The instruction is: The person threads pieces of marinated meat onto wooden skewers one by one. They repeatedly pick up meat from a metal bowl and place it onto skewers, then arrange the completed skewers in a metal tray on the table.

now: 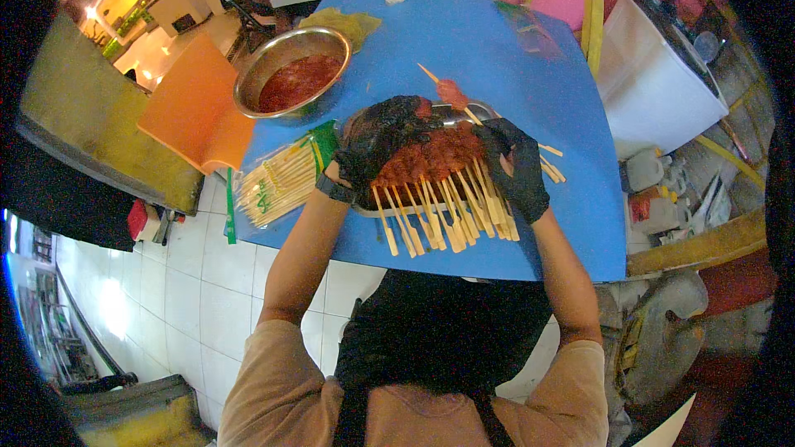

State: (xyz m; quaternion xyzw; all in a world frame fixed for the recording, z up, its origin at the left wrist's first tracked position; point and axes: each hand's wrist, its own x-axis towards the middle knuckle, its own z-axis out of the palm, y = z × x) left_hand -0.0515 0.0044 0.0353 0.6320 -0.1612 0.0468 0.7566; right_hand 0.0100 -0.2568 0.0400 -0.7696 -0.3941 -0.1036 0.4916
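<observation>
My right hand (514, 164), in a black glove, holds a bamboo skewer whose upper part carries red marinated meat (452, 94); its bare tip points up and left. Over the left side of a metal tray (372, 211) is my black-gloved left hand (388, 133), with a bit of red meat at its fingertips; its grip is partly hidden. Several meat skewers (435, 155) lie side by side in the tray, their flat handles sticking out over its near edge. Left of them a steel bowl (245, 90) holds more red meat. A plastic pack of bamboo skewers (279, 183) lies below the bowl.
A few skewers (551, 167) lie on the blue table (584, 198), right of my right hand. Crumpled yellowish plastic (360, 28) is behind the bowl. An orange chair (199, 99) stands at the left, a white box (652, 74) at the right. Another person's arm shows at the top.
</observation>
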